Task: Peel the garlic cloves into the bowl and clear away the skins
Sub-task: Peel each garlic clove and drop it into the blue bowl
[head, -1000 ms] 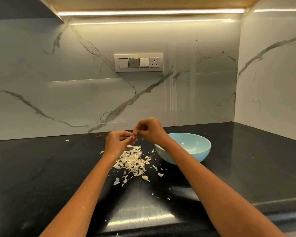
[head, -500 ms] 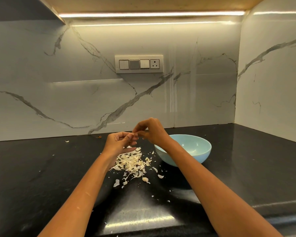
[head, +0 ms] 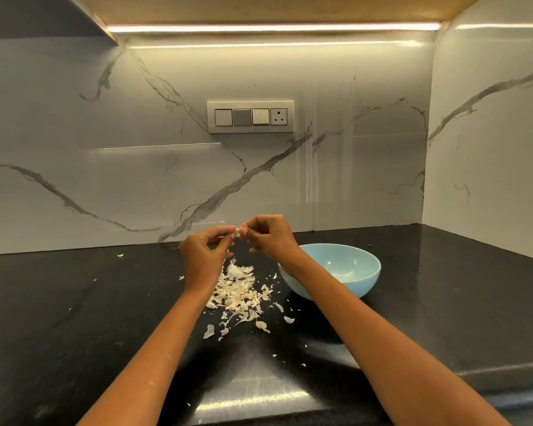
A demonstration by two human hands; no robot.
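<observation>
A small pale garlic clove (head: 238,231) is held in the air between both hands, above the black counter. My left hand (head: 204,256) pinches it from the left with thumb and fingertips. My right hand (head: 268,238) pinches it from the right, fingers curled. Below them lies a heap of white garlic skins (head: 239,292) on the counter. A light blue bowl (head: 342,275) stands just right of the heap, partly behind my right forearm; its visible inside looks bare.
Loose skin flakes (head: 289,319) are scattered around the heap, and one flake (head: 119,255) lies far left near the wall. Marble walls close the counter (head: 74,318) at the back and right. A switch panel (head: 250,116) is on the back wall.
Both hands have stayed together over the skin heap, working the clove; they have shifted only slightly, and the clove now shows between the fingertips.
</observation>
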